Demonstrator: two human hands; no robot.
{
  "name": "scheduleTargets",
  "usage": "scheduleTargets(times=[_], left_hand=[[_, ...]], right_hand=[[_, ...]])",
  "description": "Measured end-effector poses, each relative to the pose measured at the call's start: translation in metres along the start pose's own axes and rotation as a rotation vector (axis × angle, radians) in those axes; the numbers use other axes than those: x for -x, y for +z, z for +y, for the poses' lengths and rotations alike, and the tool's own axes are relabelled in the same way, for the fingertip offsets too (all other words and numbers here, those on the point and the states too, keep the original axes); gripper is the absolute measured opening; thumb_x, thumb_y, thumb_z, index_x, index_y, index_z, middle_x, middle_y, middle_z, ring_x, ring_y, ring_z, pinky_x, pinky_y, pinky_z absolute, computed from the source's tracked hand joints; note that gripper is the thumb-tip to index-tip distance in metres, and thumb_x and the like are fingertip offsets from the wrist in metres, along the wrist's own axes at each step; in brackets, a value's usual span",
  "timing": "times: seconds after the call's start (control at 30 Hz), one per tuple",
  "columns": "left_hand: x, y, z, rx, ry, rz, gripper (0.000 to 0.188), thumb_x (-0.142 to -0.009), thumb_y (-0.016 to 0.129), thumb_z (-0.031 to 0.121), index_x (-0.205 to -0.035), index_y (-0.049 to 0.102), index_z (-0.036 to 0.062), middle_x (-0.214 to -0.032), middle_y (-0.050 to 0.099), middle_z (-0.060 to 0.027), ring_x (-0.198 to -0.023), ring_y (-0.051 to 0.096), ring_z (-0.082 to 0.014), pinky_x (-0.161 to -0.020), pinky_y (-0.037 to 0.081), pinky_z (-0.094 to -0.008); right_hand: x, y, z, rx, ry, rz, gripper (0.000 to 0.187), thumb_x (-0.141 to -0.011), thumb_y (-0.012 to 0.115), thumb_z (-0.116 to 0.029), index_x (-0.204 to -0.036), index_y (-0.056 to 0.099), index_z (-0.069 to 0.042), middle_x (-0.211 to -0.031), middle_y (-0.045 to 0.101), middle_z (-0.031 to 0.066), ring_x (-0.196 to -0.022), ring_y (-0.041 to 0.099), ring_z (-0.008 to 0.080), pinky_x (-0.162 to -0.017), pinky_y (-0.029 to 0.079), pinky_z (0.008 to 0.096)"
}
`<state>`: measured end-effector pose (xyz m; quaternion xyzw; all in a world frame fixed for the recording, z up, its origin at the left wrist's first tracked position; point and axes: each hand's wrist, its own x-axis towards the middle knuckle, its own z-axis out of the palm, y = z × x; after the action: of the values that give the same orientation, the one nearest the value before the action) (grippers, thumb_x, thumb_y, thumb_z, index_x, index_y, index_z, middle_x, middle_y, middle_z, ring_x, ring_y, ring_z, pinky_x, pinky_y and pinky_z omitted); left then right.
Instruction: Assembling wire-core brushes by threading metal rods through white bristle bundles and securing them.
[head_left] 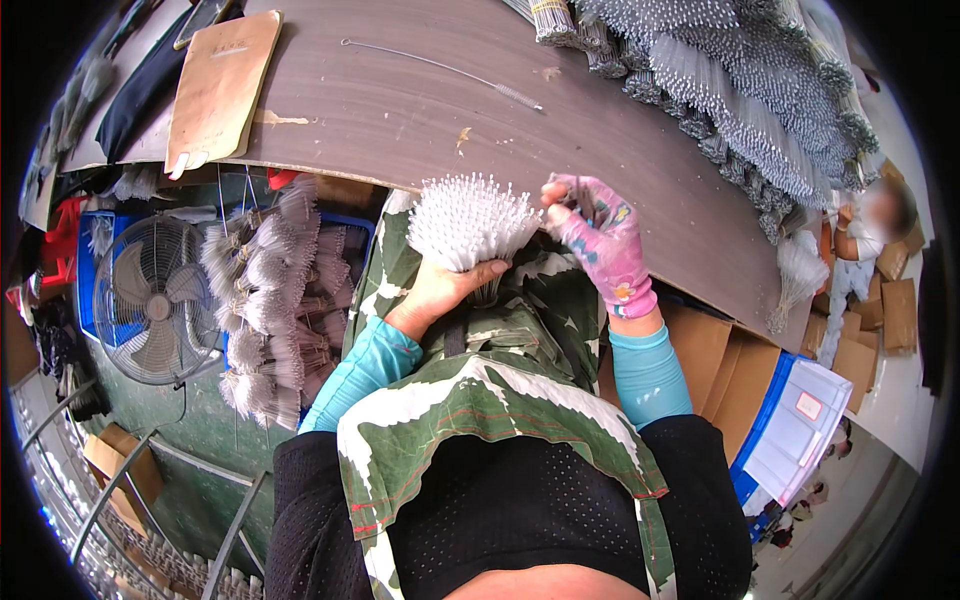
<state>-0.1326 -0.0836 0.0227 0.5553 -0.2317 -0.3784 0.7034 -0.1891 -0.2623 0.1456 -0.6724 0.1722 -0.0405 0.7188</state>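
Observation:
A thick bundle of thin wire brushes (472,222) with white tips stands upright in front of me at the table's near edge. My bare left hand (440,288) is wrapped round its lower part, with the thumb across the front. Just right of the bundle is my right hand (606,240), in a pink flowered glove with bare fingertips showing. Its fingers are curled in, close to the white tips. Something dark shows by the fingers, too small to name. On the table beyond lies a single tube brush (440,72) with a looped end and a bristled end.
Many brush bundles (740,100) are heaped at the table's far right. A brown paper booklet (222,90) lies far left. Left of me are a floor fan (158,300) and stacked bundles (270,290). Cardboard (690,360) and a blue-and-white bin (795,425) stand right; a person (875,220) is beyond.

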Motion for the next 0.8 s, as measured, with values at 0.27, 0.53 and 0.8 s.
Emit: scheduleTargets(times=[0.27, 0.53, 0.8], left_hand=[[0.001, -0.001, 0.000, 0.001, 0.007, -0.021, 0.038, -0.084, 0.061, 0.002, -0.121, 0.051, -0.0016, -0.110, 0.060, -0.0096, -0.096, 0.059, -0.0182, -0.087, 0.047, -0.0307], [0.003, 0.003, 0.002, 0.122, -0.120, 0.065, 0.048, -0.072, 0.076, 0.016, -0.115, 0.057, 0.0027, -0.111, 0.060, -0.0081, -0.103, 0.054, -0.0188, -0.092, 0.040, -0.0318], [0.000, 0.004, -0.001, 0.090, -0.014, 0.055, 0.051, -0.072, 0.076, 0.013, -0.117, 0.055, 0.0016, -0.115, 0.058, -0.0081, -0.107, 0.052, -0.0178, -0.094, 0.039, -0.0313]], right_hand=[[0.009, 0.001, -0.005, -0.021, 0.027, 0.165, 0.014, -0.085, 0.062, -0.007, -0.098, 0.062, -0.002, -0.086, 0.062, 0.0014, -0.069, 0.054, 0.0061, -0.059, 0.044, 0.0195], [-0.003, -0.008, -0.036, 0.122, 0.169, 0.000, 0.018, -0.086, 0.062, -0.010, -0.101, 0.061, 0.000, -0.089, 0.062, 0.0012, -0.071, 0.053, 0.0060, -0.064, 0.045, 0.0202], [-0.010, 0.001, -0.032, 0.463, -0.172, -0.182, 0.014, -0.077, 0.065, 0.000, -0.091, 0.062, 0.001, -0.092, 0.055, 0.0049, -0.087, 0.055, 0.0131, -0.079, 0.044, 0.0256]])
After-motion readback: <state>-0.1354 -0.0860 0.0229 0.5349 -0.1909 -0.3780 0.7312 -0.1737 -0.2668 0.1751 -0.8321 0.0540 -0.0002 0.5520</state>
